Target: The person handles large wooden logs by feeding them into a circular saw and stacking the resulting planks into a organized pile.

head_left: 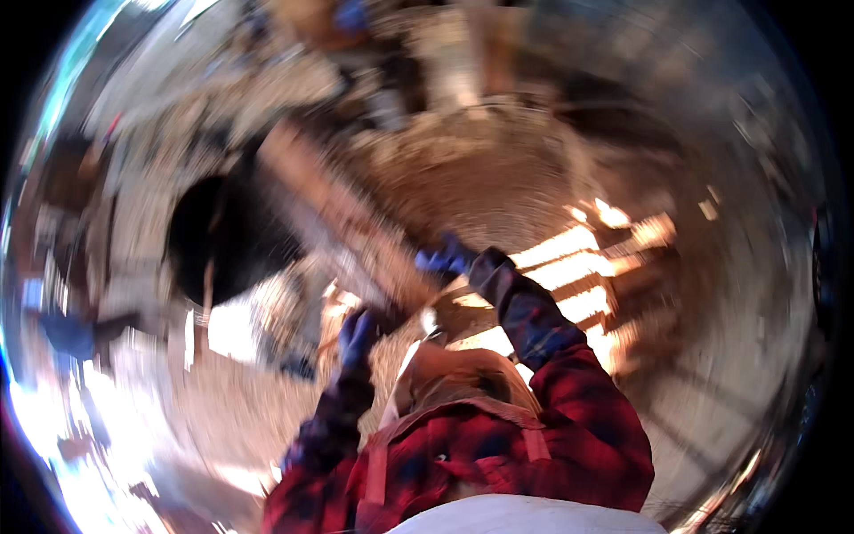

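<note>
The left hand, gloved in blue, is resting at the left side of the near end of a long piece of wood. Its fingers are appearing partly curled, but blur is hiding the grip, so how far the hand is open cannot be told. The right hand, also in blue, is lying against the opposite side of that end; whether its fingers are closing fully around the wood cannot be told either.

The wood is extending diagonally away from the body, its far end pointing toward the upper left. Whether the ground is supporting that far end is not showing clearly.

For sound handling, both hands should be bearing evenly on the two sides, with the fingers clear of the underside. The elbows should be staying close to the body, since a long piece is likely to be swinging or rolling when one side is carrying more load.

Beyond the wood's left edge, a black round object is standing out. Beyond its right edge, loose brown material is covering the ground. Bright sunlit strips are lying to the right of the right hand.
</note>
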Motion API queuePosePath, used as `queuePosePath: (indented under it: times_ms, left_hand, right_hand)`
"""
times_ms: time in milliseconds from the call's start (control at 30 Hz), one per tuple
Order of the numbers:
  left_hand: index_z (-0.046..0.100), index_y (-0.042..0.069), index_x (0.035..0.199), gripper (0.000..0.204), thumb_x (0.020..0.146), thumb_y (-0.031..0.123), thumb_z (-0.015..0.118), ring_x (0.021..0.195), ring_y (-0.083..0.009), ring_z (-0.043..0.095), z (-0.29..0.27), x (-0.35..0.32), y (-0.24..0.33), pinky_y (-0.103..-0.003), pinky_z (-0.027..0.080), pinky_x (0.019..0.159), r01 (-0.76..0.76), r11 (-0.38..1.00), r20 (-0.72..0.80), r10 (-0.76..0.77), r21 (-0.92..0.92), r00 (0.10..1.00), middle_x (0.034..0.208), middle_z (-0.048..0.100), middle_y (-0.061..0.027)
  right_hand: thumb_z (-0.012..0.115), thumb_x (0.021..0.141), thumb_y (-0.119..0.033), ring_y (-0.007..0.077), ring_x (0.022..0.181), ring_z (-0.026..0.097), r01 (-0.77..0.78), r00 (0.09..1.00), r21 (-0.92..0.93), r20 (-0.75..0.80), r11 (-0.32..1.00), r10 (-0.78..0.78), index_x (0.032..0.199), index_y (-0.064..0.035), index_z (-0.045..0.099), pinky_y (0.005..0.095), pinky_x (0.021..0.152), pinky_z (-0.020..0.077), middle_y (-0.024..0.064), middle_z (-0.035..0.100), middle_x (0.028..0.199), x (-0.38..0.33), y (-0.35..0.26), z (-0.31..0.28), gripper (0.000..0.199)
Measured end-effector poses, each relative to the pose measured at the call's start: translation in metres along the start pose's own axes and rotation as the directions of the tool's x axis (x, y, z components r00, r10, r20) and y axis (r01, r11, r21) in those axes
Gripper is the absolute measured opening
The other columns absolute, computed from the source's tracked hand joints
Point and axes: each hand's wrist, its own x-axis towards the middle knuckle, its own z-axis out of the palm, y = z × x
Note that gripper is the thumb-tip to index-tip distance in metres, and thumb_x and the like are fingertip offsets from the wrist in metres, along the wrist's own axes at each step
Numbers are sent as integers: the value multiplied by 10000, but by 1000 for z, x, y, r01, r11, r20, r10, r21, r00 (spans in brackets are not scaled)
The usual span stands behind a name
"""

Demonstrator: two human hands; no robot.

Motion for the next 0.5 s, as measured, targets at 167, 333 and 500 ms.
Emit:
queuePosePath:
  times_ms: [167,333,500]
  left_hand:
    - [534,20,1105,454,894,416,465,812,-216,607,22,63,-18,-360,510,695,292,916,20,-298,-276,954,938,615,-96]
    - [540,30,1118,423,900,388,480,837,-197,601,267,90,-33,-339,497,728,270,962,478,-248,24,842,961,613,-79]
    - [546,40,1131,394,905,359,495,862,-179,595,520,18,-56,-318,483,762,181,964,761,-265,196,592,984,611,-63]
  right_hand:
    - [701,697,-168,122,614,516,30,999,325,7,945,-35,872,-48,641,288,567,412,55,629,720,-199,71,-56,220]
    - [693,805,-239,260,874,587,5,915,66,-404,998,22,962,-22,600,386,811,466,120,614,959,-493,70,-31,284]
    - [807,646,-243,202,1136,473,-38,314,437,-849,899,426,1307,7,380,347,926,413,97,500,1253,-668,37,44,826]
